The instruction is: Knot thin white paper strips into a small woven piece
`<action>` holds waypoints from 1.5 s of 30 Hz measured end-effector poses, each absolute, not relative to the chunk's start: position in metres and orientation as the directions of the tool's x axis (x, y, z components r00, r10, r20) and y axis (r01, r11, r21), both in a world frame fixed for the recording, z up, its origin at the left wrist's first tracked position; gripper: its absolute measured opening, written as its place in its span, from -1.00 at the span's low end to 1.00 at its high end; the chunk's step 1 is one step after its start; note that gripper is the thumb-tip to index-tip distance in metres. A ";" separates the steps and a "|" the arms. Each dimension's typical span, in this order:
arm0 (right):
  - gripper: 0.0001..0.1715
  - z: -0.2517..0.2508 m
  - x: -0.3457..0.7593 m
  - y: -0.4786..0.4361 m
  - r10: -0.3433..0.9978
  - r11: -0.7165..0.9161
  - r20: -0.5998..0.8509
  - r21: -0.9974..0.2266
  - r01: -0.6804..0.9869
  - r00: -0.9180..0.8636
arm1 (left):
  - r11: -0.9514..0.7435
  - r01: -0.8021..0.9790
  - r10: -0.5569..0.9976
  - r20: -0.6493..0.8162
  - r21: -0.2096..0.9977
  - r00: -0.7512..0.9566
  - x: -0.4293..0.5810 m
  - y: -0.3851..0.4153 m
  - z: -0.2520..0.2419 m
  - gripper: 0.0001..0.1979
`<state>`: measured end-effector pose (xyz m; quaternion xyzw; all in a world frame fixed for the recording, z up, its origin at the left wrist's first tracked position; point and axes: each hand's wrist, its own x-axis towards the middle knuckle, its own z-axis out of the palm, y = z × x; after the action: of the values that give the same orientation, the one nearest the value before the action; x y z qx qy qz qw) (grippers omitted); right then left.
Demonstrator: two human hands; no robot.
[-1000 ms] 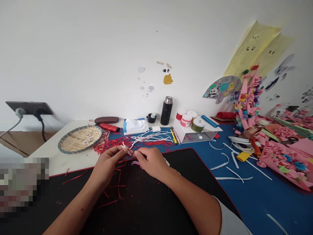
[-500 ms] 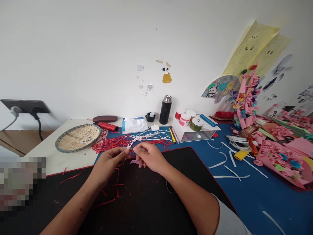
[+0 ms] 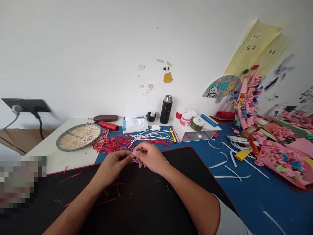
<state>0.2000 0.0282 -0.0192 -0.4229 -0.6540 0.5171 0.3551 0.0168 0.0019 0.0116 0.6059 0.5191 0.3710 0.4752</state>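
While the right hand (image 3: 149, 158) has a purple piece (image 3: 136, 161) in its curled fingers above the black mat (image 3: 149, 202), the left hand (image 3: 116, 162) meets it at the fingertips; what the left pinches, I cannot tell. A loosened finger could drop the piece among red scraps (image 3: 105, 202). Beyond, a woven basket (image 3: 58, 146) holds small pale bits (image 3: 88, 139); a clear-fronted box (image 3: 181, 137) contains purple ones.

A black flask (image 3: 166, 111) stands upright beside a white box (image 3: 207, 129) bearing lidded jars (image 3: 186, 119).
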 end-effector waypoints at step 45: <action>-0.81 -0.010 0.200 0.028 0.920 0.018 -0.008 -0.998 0.062 -0.393 | -0.032 0.116 0.999 0.028 0.993 0.032 0.008 0.007 -0.002 -0.62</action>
<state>0.1997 0.0276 -0.0097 -0.4043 -0.6073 0.5723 0.3744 0.0082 0.0068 -0.0017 0.5434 0.5132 0.4698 0.4698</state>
